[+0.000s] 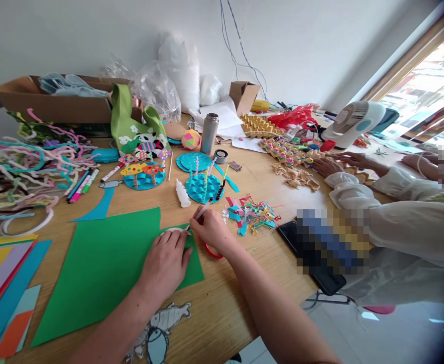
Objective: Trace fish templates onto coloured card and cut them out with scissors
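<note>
My left hand (pixel 164 260) lies flat with outstretched fingers, pressing a pale paper cutout (pixel 180 231) onto a green sheet (pixel 104 268). Most of the cutout is hidden under those fingers. In my right hand (pixel 212 230) is a slim white pen (pixel 203 208), its dark tip down at the cutout's edge. Just below that hand shows a red loop (pixel 214 253), perhaps a scissors handle; the rest is covered. Under my left forearm are drawn fish cutouts (pixel 168 318).
Paper scraps (pixel 254 215) lie right of my hands, a white glue bottle (pixel 183 194) and blue egg-tray base (pixel 204 188) beyond. A metal flask (pixel 209 134) stands behind. Coloured sheets (pixel 9 273) and pipe cleaners (pixel 28 167) fill the left. Another person's hands (pixel 326 166) are at right, near a phone (pixel 312 258).
</note>
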{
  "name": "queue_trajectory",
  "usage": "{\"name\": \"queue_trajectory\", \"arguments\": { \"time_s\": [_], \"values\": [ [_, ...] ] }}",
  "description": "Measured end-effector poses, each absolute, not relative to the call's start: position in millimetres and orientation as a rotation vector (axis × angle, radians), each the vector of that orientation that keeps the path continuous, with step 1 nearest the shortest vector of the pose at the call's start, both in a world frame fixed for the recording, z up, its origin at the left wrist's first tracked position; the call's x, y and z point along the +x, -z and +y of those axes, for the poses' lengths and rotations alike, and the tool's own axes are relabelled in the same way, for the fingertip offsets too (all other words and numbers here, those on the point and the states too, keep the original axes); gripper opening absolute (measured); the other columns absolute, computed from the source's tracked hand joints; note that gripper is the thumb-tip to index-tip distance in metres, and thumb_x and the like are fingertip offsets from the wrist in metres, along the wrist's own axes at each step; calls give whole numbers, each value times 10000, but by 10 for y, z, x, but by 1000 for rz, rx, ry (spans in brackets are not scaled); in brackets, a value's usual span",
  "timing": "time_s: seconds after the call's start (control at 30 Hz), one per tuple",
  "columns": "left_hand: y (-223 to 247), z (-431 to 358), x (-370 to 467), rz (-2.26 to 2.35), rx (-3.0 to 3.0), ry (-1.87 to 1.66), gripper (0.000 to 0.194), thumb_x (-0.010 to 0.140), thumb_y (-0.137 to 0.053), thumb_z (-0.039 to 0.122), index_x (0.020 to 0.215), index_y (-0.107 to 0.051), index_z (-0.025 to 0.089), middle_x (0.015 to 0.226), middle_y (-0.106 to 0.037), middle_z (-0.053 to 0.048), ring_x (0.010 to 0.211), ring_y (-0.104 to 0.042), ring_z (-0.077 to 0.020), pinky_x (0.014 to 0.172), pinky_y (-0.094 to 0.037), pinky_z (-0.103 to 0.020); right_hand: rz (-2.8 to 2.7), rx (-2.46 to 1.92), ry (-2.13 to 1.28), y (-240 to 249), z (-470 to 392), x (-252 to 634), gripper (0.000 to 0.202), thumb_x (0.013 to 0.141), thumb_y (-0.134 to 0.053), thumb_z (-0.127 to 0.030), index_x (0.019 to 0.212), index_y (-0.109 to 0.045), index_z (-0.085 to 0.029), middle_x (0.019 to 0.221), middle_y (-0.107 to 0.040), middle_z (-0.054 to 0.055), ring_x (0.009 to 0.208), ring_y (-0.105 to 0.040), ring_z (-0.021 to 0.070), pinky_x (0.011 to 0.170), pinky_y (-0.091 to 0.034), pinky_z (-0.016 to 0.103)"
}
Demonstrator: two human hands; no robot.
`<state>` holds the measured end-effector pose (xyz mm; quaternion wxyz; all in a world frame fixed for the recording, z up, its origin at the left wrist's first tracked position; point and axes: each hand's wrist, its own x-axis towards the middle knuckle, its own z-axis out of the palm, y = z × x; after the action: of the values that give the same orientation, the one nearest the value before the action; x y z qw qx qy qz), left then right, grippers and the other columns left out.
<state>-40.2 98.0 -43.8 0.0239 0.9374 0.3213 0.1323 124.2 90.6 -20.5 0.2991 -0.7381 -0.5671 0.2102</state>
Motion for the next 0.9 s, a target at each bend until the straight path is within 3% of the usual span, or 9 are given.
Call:
{"name": "queue_trajectory", "arguments": {
  "time_s": [0.9],
  "values": [
    [429, 998, -384, 978, 2960, -417, 271, 934, -452, 242, 1143, -599, 152, 1054, -649, -110, 966, -571, -269, 792, -474, -420, -1569, -1955, -501, 200, 835, 1270, 51, 762, -579, -165, 712, -574, -172, 640, -636, 13, 613, -611, 144, 557, -361, 207]
  ]
}}
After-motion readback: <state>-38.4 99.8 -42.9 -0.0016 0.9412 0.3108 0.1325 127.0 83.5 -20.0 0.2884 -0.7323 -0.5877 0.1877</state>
